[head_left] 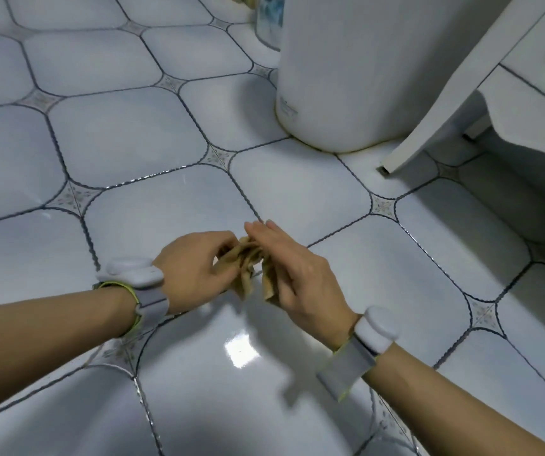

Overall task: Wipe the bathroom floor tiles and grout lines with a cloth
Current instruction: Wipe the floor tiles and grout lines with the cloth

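- Floor tiles [152, 133]: pale blue, glossy, strong glare patch near the wrists. Likely wet or slick in places; slip risk for knees or feet if weight shifts onto a shiny patch.
- Grout lines [195, 120]: dark, wavy, recessed. Flat pass of a bunched cloth probably skims over them; dirt left in the grooves unless an edge or fingertip is pressed in.
- Toilet base [346, 93]: white, yellowish seam where it meets the floor. Small label low on its left side, print too blurred to read. Knuckle knock probable when wiping close to it.
- White angled leg [435, 103], right of the base: foot resting on the tile. Snag or bump possible there.
- Left hand [192, 264]: fingers curled, pinching one side of the cloth.
- Right hand [297, 271]: fingers mostly extended, thumb side pressing the other side of the cloth against them; firmness of hold hard to judge.
- Grey wrist bands [147, 291], one on each forearm: no writing legible.
- Cloth [248, 261]: tan, crumpled, held between both hands above the floor, not touching the tile. Apparently being rearranged; loose hold could drop it, tight wad gives little contact area.
- No brand names readable anywhere.
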### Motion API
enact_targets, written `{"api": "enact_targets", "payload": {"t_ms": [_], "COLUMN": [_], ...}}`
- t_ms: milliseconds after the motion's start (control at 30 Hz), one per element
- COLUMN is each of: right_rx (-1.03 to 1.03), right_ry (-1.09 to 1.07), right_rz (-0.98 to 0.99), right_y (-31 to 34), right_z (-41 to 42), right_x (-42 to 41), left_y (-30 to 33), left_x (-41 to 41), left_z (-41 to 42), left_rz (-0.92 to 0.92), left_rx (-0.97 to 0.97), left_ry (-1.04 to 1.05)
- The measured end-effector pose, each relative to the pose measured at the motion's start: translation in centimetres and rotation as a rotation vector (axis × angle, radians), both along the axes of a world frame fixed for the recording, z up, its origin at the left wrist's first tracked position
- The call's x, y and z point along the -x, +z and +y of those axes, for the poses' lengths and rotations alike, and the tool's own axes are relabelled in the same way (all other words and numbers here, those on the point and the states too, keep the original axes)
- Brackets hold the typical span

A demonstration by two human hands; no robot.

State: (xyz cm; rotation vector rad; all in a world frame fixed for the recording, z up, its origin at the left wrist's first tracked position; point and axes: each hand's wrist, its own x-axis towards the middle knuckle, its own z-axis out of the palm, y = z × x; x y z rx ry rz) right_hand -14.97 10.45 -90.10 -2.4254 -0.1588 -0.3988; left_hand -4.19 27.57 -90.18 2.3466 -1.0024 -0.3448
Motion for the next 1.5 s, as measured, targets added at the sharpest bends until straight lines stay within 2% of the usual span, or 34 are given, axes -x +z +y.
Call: {"api": "enact_targets", "payload": {"t_ms": [133,267,333,467,533,600,700,833,900,1000,1067,1200,1233,1400,1500], "right_rx": [0.01,-0.03,-0.099,-0.223,-0.214,-0.238,-0.208,0.013,0.138,0.322,0.369,0.383,0.405,0.312,0.231], "right_ry": [-0.034,-0.134,-0.177,-0.245,-0.227,-0.225,-0.334,-0.632,-0.715,-0.731,-0.628,-0.09,-0.023,-0.179,-0.115], "right_rz": [-0.136,-0.171,-0.121,0.151,0.172,0.111,0.023,0.047,0.163,0.432,0.394,0.327,0.316,0.174,0.135], "right_y": [2.7,3.9,3.8,3.1,2.6,2.3,2.0,0.8,-0.8,-4.2,-5.8,-7.4,-7.8,-9.3,-9.9], "right_z": [-0.7,-1.8,-2.3,-2.4,-2.4,-2.6,-4.2,-8.6,-10.3,-8.8,-6.0,-2.0,-2.3,-3.1,1.4], "right_x": [-1.7,-1.7,-1.3,-0.7,-0.6,-0.6,-0.4,0.3,1.3,3.4,5.5,9.0,8.6,2.9,1.8], "left_y": [3.1,5.3,6.1,7.1,7.2,7.0,5.7,2.4,1.0,-0.8,-1.8,-3.9,-4.4,-5.2,-5.1], "left_x": [-1.7,-2.4,-2.2,-1.4,-1.0,-0.8,-1.0,-1.8,-1.8,-1.5,-1.0,0.4,0.8,1.4,1.6], "left_z": [-1.3,-2.7,-3.2,-4.3,-4.7,-4.9,-4.7,-2.6,-1.4,-0.1,0.3,1.1,1.5,5.8,10.5], "left_rz": [0.003,0.026,0.004,-0.008,0.0,0.01,0.014,-0.03,-0.041,-0.03,-0.021,-0.035,-0.043,-0.038,0.001], "left_rx": [0.14,0.317,0.382,0.452,0.486,0.502,0.398,0.002,-0.161,-0.332,-0.396,-0.454,-0.473,-0.398,-0.325], "left_ry": [0.13,0.142,0.113,-0.037,-0.089,-0.097,-0.045,-0.027,-0.079,-0.144,-0.18,-0.238,-0.253,-0.23,-0.082]}}
